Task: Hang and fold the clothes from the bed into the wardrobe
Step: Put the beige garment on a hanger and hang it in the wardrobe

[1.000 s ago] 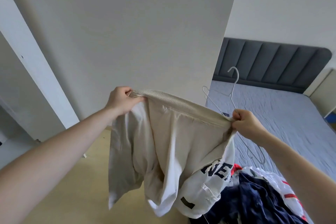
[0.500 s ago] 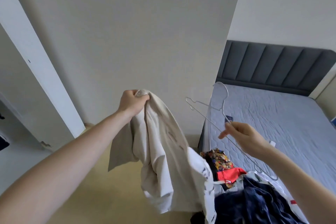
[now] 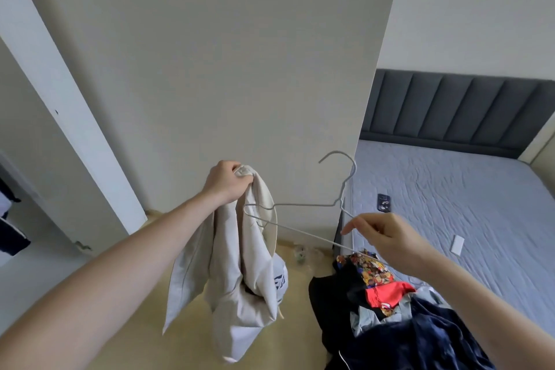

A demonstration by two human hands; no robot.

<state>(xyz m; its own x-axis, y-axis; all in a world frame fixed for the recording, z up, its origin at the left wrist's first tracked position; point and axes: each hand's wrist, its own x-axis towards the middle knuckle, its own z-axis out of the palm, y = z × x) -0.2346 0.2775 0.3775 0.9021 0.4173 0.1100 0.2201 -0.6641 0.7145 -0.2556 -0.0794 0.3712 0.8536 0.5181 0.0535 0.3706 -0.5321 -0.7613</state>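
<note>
Pale walls fill the far side of the head view, with a grey upholstered headboard at far right above a bed covered in a blue-grey quilted sheet. On that sheet lie a small dark device and, farther right, a small white card. A yellowish floor runs along the near left, and a white door frame slants up the left side.

At centre, the left hand is clenched around the bunched top of a cream garment, which hangs down over the floor with dark lettering partly visible on 1 fold. To its right, the right hand pinches the lower wire of a white wire hanger. The hanger's hook points up, and its left end overlaps the garment just below the left hand. At near right, a pile of clothes in navy, red, black and a colourful print sits on the bed's near corner.
</note>
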